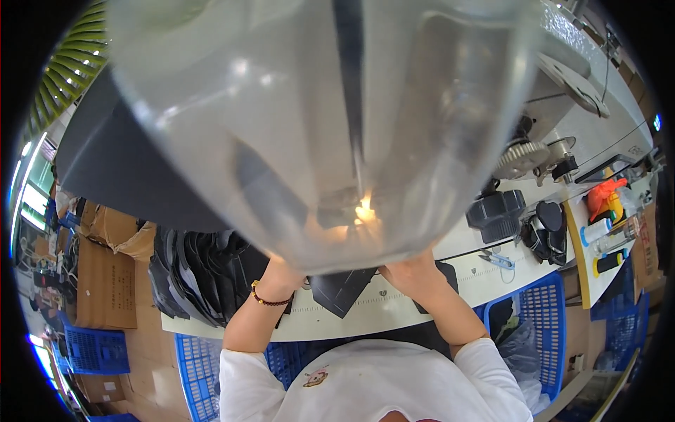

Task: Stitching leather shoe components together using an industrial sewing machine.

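A large, blurred see-through cover (394, 141) fills the upper middle of the head view, close in front of the work. Below its lower edge lies a dark, flat cut piece (341, 292) on the white worktable (323, 325). My left hand (283, 273), with a beaded bracelet at the wrist, reaches in at this piece's left side. On the opposite side is my right hand (410, 273), close to another dark piece (448, 276). The cover hides the fingers of both hands, so their grip is not visible. A small bright light (364, 211) glows through the cover.
Stacked dark cut pieces (197, 274) lie left on the table. At right are thread snips (498, 259), a black knobbed part (496, 214), white machine housing (619, 133) and thread spools (608, 263). Blue baskets (555, 309) stand below; a cardboard box (105, 281) stands far left.
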The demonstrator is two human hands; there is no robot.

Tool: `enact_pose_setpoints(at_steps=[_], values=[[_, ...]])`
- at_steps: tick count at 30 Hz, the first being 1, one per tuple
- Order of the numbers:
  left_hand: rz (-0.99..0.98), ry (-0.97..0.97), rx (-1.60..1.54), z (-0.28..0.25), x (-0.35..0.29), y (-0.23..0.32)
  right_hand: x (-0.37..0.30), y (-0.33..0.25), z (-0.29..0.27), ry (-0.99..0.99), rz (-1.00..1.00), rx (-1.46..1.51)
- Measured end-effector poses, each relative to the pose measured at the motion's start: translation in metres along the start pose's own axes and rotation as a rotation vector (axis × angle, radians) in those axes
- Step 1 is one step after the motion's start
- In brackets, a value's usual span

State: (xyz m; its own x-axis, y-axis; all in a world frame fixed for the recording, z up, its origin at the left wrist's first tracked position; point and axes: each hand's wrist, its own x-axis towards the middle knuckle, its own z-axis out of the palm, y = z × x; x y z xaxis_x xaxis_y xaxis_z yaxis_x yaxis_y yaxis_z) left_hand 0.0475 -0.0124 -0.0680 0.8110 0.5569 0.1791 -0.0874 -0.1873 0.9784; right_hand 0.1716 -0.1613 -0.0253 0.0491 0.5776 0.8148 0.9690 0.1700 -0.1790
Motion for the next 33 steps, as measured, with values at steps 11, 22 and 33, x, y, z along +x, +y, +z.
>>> enact_pose_setpoints(at_steps=[11, 22, 33], values=[[0.131, -0.098, -0.036, -0.007, 0.012, 0.013, 0.002, 0.004, 0.002, -0.03, -0.027, -0.094], [-0.044, -0.148, -0.348, -0.013, 0.018, 0.015, 0.0, 0.002, 0.005, 0.091, -0.07, -0.098], [0.293, -0.361, -0.324, -0.021, 0.038, 0.027, 0.004, -0.001, 0.012, 0.107, -0.046, -0.235]])
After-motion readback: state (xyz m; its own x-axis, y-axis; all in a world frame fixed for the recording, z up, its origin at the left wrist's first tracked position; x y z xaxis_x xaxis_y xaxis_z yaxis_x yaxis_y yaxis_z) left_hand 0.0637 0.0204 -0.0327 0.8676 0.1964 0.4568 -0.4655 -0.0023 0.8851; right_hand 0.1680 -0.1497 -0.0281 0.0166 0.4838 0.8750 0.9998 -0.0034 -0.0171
